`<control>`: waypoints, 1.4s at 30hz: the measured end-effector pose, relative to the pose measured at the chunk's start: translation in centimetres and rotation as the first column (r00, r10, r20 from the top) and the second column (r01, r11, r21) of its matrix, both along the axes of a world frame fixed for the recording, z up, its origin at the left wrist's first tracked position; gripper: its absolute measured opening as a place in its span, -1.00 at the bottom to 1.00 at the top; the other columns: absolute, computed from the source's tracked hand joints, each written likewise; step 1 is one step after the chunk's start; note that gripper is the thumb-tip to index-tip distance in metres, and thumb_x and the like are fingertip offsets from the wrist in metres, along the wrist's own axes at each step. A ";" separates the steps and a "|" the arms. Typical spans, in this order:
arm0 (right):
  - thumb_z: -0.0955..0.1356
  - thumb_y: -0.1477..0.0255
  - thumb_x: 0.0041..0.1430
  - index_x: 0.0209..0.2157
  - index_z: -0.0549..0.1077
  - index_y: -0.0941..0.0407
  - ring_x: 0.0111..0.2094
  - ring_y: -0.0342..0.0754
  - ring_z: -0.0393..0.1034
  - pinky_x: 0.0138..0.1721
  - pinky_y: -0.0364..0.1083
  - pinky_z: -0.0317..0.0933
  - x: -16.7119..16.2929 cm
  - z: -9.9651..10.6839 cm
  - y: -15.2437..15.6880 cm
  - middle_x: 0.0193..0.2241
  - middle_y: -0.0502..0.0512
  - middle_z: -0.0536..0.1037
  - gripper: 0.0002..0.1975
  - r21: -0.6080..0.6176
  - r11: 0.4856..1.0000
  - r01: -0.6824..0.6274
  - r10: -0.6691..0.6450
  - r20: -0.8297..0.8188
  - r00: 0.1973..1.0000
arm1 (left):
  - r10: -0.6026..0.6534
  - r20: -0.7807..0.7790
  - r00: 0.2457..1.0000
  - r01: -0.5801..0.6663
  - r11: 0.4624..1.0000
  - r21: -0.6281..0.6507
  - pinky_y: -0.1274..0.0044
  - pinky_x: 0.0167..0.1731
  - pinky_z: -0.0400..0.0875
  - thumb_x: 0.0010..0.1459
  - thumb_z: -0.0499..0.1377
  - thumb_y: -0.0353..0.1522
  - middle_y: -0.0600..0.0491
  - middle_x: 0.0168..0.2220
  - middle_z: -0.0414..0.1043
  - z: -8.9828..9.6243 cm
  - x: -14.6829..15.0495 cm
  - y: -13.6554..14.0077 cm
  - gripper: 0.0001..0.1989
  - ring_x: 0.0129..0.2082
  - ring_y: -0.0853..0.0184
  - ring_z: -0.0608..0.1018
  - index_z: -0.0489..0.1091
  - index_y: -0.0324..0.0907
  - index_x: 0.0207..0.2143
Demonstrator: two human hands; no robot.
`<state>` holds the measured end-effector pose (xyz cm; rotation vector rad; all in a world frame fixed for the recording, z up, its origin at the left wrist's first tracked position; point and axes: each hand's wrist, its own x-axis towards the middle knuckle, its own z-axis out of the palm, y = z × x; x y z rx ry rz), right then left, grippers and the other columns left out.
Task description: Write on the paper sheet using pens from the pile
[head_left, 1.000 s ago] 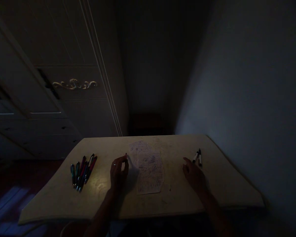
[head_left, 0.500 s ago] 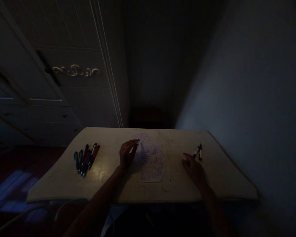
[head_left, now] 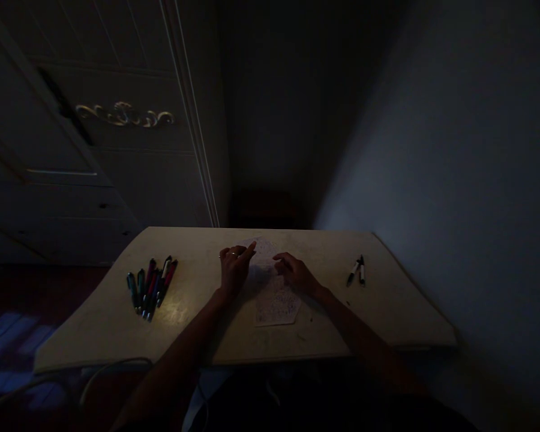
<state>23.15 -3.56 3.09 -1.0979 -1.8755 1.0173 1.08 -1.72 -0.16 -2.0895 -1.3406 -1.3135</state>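
My left hand is above the left edge of a sheet of paper covered in dense markings. Its fingers are curled in and the thumb points up and to the right. Something small and dark shows by the thumb, too dim to name. Across from it, my right hand hovers over the paper's right side, fingers loosely bent and apart, with nothing visible in them. A gap separates the two hands. The paper's upper part shows between and beyond them.
Several coloured pens lie bunched on the left of the pale table. Two black-and-white pens lie on the right. A cabinet stands behind at left, a wall at right. The room is dim.
My right hand has moved left, from beside the two black-and-white pens to over the paper near my left hand. My left hand has turned, its thumb now raised. The view has shifted slightly.
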 end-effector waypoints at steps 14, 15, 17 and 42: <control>0.24 0.05 0.26 -0.53 0.35 0.10 -0.57 -0.16 0.21 -0.47 -0.17 0.08 -1.3 -1.9 1.3 -0.64 -0.09 0.33 -0.55 0.071 0.986 0.149 -0.144 -0.069 0.987 | -0.221 -0.127 0.967 0.211 0.974 -0.088 0.38 -0.16 0.32 0.28 0.15 -0.29 -0.07 -0.21 0.59 -0.2 1.4 -1.1 -0.59 -0.19 0.22 0.57 0.30 -0.18 0.16; 0.23 0.03 0.26 -0.54 0.35 0.09 -0.58 -0.17 0.19 -0.49 -0.17 0.08 -1.0 -2.0 1.5 -0.65 -0.09 0.31 -0.53 0.059 0.977 0.203 -0.197 -0.096 0.976 | -0.187 -0.089 0.978 0.179 0.980 -0.091 0.35 -0.11 0.31 0.26 0.18 -0.24 -0.09 -0.16 0.58 -0.1 1.4 -1.0 -0.60 -0.15 0.18 0.56 0.35 -0.18 0.10; 0.23 -0.02 0.24 -0.56 0.33 0.09 -0.61 -0.17 0.16 -0.52 -0.16 0.06 -0.3 -2.4 2.0 -0.67 -0.09 0.28 -0.50 0.028 0.953 0.303 -0.295 -0.160 0.942 | -0.110 0.030 0.993 0.113 0.987 -0.114 0.30 -0.06 0.30 0.23 0.21 -0.19 -0.13 -0.11 0.56 0.2 1.1 -0.9 -0.66 -0.10 0.13 0.55 0.43 -0.17 -0.01; 0.22 -0.18 0.12 -0.63 0.25 0.08 -0.65 -0.19 0.11 -0.59 -0.17 0.04 0.2 -3.6 2.9 -0.69 -0.08 0.22 -0.39 -0.114 0.907 0.406 -0.422 -0.270 0.865 | -0.005 0.753 0.659 0.526 0.718 -0.456 0.56 -0.51 0.37 0.03 0.29 -0.15 0.03 -0.49 0.51 1.7 1.6 -1.3 -0.69 -0.54 0.37 0.49 0.54 -0.23 -0.36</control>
